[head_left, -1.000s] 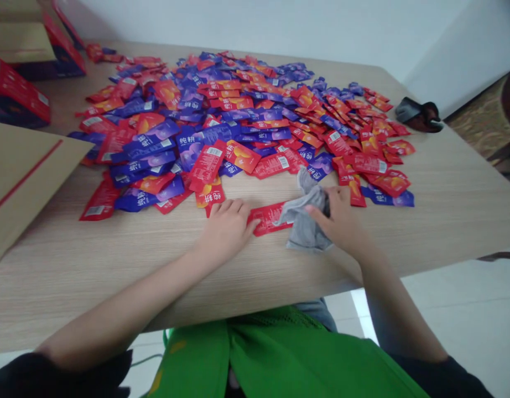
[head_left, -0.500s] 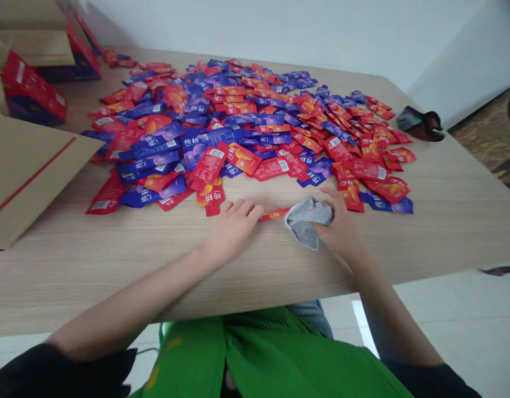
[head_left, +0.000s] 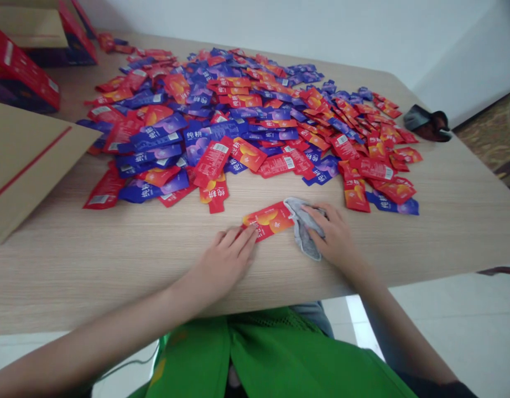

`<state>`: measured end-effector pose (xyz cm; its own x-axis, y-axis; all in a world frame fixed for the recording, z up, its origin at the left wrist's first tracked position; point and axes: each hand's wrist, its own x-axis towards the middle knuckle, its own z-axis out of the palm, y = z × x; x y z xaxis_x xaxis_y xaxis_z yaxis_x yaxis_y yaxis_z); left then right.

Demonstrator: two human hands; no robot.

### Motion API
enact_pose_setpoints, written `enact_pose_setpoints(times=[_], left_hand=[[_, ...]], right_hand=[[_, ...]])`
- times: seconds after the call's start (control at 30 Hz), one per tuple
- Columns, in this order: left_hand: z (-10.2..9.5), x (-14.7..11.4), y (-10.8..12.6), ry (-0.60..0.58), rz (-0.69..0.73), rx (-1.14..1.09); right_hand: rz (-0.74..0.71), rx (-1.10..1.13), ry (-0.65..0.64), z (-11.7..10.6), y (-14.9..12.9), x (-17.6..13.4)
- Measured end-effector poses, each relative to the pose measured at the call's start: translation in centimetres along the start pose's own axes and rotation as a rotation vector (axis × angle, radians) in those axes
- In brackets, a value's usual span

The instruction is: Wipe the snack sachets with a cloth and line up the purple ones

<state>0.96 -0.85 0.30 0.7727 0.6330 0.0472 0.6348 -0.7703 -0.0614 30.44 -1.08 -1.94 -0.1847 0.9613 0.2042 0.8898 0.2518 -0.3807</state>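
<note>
A red pouch (head_left: 272, 219) with orange fruit printed on it lies face up on the table, close to its front edge. My left hand (head_left: 230, 258) holds the pouch's left end, fingers together and fingertips pressed over its print. At the other end, my right hand (head_left: 334, 235) grips a grey cloth (head_left: 305, 226), bunched under the fingers and covering the pouch's right tip. Just beyond the hands spreads a large heap of red and purple pouches (head_left: 255, 116), some showing barcodes.
Open cardboard boxes (head_left: 26, 166) with red and purple printing stand at the left. A dark object with a grey part (head_left: 429, 122), its kind unclear, lies near the table's right edge. Behind the wooden table (head_left: 454, 232) rises a white wall (head_left: 305, 27).
The pouch was edge-on between my hands and now lies flat, face up. My left hand has come slightly nearer to me. The cloth has spread over the pouch's right end.
</note>
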Motion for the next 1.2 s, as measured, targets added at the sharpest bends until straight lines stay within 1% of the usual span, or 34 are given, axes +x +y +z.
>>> enact_pose_setpoints(times=[0.07,0.13,0.2,0.23,0.27,0.3,0.4,0.43,0.47,0.53,0.6,0.67,0.73,0.8,0.87,0.9,0.93,1.0,1.07,1.13,1.2], left_hand=[[0.5,-0.3,0.3,-0.004,-0.026,-0.035],[0.8,-0.5,0.3,0.007,-0.073,-0.076],[0.9,-0.5,0.3,0.025,-0.104,-0.115],[0.9,-0.5,0.3,0.031,-0.111,-0.131],[0.9,-0.5,0.3,0.034,-0.114,-0.145],[0.9,-0.6,0.3,0.035,-0.116,-0.158],[1.0,-0.6,0.4,0.023,-0.137,-0.187],[1.0,-0.7,0.4,0.022,-0.147,-0.191],[1.1,-0.7,0.4,0.026,-0.156,-0.195],[1.1,-0.7,0.4,0.04,-0.169,-0.205],[1.0,-0.7,0.4,0.049,-0.178,-0.223],[0.8,-0.7,0.4,0.041,-0.19,-0.24],[0.6,-0.7,0.4,0.027,-0.2,-0.25],[0.5,-0.7,0.4,0.015,-0.203,-0.257],[0.4,-0.7,0.5,0.01,-0.203,-0.26],[0.4,-0.7,0.5,0.011,-0.202,-0.26],[0.5,-0.7,0.5,0.015,-0.203,-0.259],[0.5,-0.7,0.5,0.016,-0.203,-0.258],[0.5,-0.8,0.5,0.009,-0.2,-0.262],[0.5,-0.8,0.4,0.015,-0.197,-0.268],[0.6,-0.8,0.3,0.031,-0.198,-0.274]], right_hand=[[0.046,0.038,0.056,-0.3,0.3,0.4],[0.106,0.088,0.171,-0.9,0.1,1.1],[0.12,0.119,0.286,-1.5,-1.4,2.2],[0.095,0.129,0.317,-1.5,-2.5,2.8],[0.05,0.136,0.313,-1.3,-3.9,3.4],[-0.011,0.137,0.274,-0.8,-5.4,4.0],[-0.191,0.054,0.047,1.6,-9.5,5.1],[-0.224,0.003,-0.019,2.4,-10.3,5.2],[-0.234,-0.049,-0.058,3.1,-10.6,5.3],[-0.195,-0.134,-0.059,3.9,-9.9,5.0],[-0.11,-0.178,-0.009,3.7,-7.9,4.3],[-0.013,-0.204,0.044,2.9,-5.3,3.5],[0.055,-0.195,0.061,1.9,-3.3,3.0],[0.098,-0.132,0.105,1.1,-2.6,2.8],[0.097,-0.04,0.183,0.8,-3.6,3.0],[0.066,-0.004,0.208,1.0,-4.6,3.2],[0.012,0.015,0.202,1.2,-5.9,3.4],[-0.129,-0.005,0.104,2.2,-8.4,4.0],[-0.216,-0.072,-0.024,3.2,-10.2,4.3],[-0.214,-0.128,-0.084,3.9,-10.6,4.3],[-0.168,-0.145,-0.067,4.1,-9.4,4.0]])
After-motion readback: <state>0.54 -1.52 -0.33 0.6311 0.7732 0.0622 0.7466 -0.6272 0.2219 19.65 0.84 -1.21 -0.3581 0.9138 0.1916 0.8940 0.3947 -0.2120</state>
